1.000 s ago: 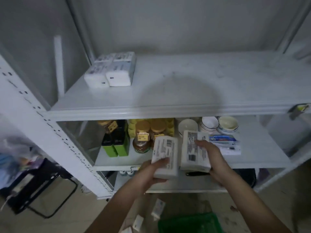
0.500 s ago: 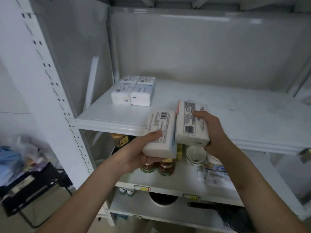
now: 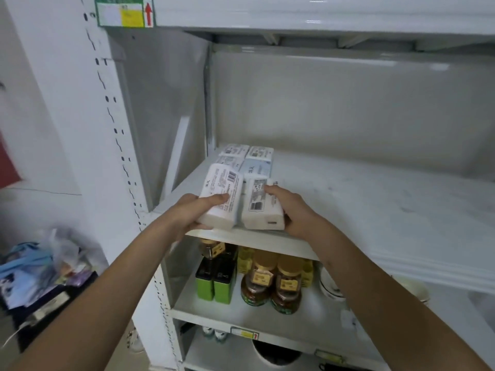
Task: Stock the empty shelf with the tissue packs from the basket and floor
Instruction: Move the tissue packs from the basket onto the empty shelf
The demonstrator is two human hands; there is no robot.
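My left hand [image 3: 191, 212] grips a white tissue pack [image 3: 221, 195] with a barcode label, held over the front left edge of the white shelf [image 3: 361, 199]. Beside it, my right hand [image 3: 290, 210] grips a second white tissue pack [image 3: 261, 206], which sits low at the shelf's front edge. Behind both lies a block of several tissue packs [image 3: 247, 159] stacked in the shelf's back left corner. The basket and the floor packs are out of view.
The shelf below holds green tins [image 3: 215, 282], jars [image 3: 270, 285] with brown lids, yellow bottles and white bowls [image 3: 330, 287]. A perforated white upright [image 3: 117, 145] stands at the left. Bags and cloth [image 3: 34, 271] are piled at the far left. The shelf's right part is bare.
Both hands have risen from the lower shelf level and carried the two packs up and forward to the front left of the shelf, close to the stacked packs. The camera has tilted up.
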